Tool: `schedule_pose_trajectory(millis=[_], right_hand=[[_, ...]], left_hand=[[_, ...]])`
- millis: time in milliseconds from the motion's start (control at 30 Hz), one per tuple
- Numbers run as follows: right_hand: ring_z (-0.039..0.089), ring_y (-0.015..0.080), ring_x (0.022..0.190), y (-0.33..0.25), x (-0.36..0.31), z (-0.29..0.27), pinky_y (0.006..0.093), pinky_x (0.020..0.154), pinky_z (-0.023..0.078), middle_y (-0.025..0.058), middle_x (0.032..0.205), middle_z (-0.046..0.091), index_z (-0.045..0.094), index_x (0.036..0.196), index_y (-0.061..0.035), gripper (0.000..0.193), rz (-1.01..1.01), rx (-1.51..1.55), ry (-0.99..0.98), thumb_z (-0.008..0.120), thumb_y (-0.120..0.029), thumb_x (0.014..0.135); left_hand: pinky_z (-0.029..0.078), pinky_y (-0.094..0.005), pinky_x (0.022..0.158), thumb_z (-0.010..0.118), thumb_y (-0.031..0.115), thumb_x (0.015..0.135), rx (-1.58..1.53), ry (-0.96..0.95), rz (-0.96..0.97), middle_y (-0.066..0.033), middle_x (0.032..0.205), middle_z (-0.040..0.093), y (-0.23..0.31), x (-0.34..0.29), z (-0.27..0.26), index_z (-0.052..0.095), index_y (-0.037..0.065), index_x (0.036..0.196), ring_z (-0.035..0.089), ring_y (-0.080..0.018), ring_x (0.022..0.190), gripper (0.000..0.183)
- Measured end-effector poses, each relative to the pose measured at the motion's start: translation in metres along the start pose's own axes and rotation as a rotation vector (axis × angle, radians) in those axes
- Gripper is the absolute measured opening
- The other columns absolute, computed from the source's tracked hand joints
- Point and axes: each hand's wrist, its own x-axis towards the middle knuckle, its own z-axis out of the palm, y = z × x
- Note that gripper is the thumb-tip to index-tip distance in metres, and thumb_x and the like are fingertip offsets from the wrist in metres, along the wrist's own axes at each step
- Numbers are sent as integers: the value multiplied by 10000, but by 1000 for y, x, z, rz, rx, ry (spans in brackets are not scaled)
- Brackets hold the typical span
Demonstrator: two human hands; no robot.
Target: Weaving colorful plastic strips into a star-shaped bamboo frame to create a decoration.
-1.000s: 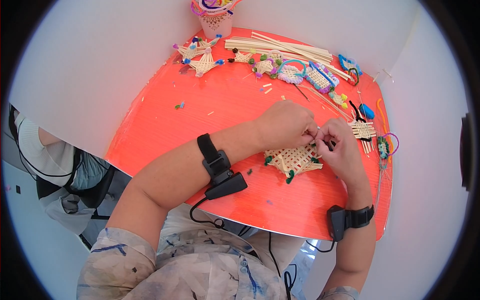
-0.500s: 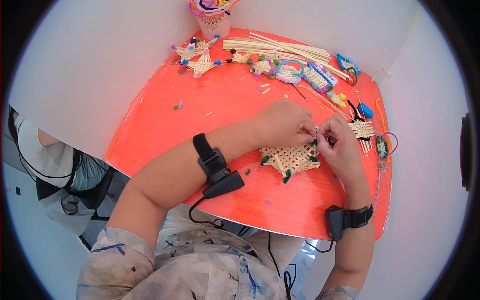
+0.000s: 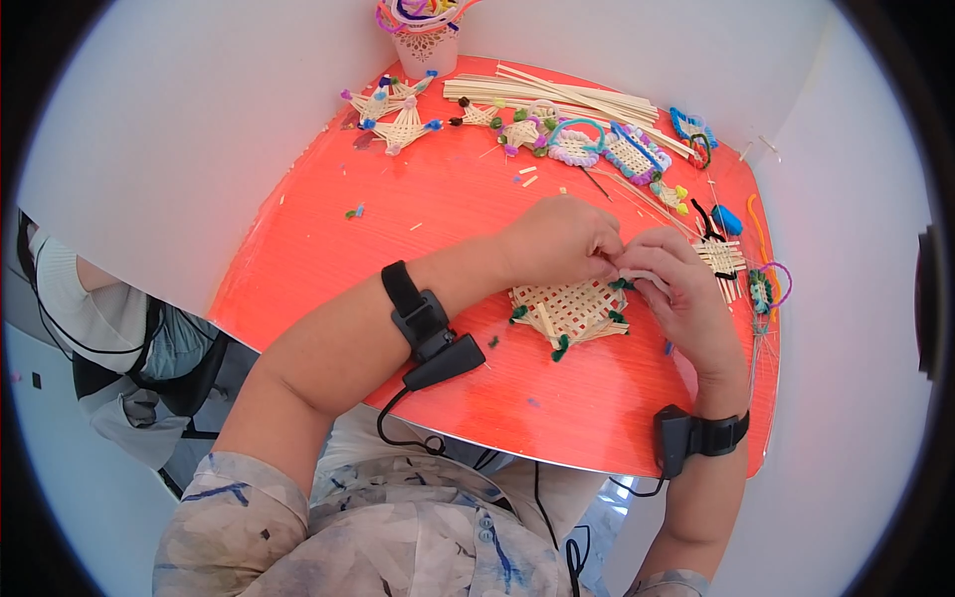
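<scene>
Head view: both hands meet over a woven straw star (image 3: 569,310) lying flat on the orange bench (image 3: 328,269), just in front of the person's chest. Left hand (image 3: 559,242) is curled, fingertips pinched on something small at the star's upper right corner; right hand (image 3: 674,289) is curled too, pinching the same spot from the other side. What sits between the fingertips is hidden. Star has dark green tufts at its points. It rests on the bench, probably so both hands are free for the fine work at the corner.

Black wrist units on both forearms, cables running down off the bench edge.

Far edge of the bench: finished straw stars (image 3: 393,114) with coloured tips, a bundle of loose straw strips (image 3: 557,95), small woven baskets (image 3: 607,147) trimmed in purple and blue. A white cup (image 3: 426,45) of pipe cleaners stands at the back. No packages, labels or signs visible.

Another person sits at lower left, below the bench.
</scene>
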Motion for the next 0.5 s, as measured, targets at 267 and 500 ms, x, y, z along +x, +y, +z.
schedule_pose_trajectory(millis=[267, 500], right_hand=[[570, 215, 824, 5, 2, -3, 341, 707, 492, 28, 886, 619, 712, 909, -112, 309, -224, -299, -3, 639, 85, 683], [549, 214, 759, 7, 2, -6, 339, 660, 458, 11, 843, 604, 688, 888, -86, 239, -444, -509, 5, 686, -11, 661]], left_hand=[[490, -307, 661, 693, 67, 766, -295, -242, 41, -57, 771, 652, -11, 5, -15, 706, 39, 842, 621, -171, 710, 83], [496, -298, 700, 722, 88, 787, -416, -328, -20, -53, 809, 676, -6, 5, -20, 711, 15, 869, 633, -146, 765, 111]])
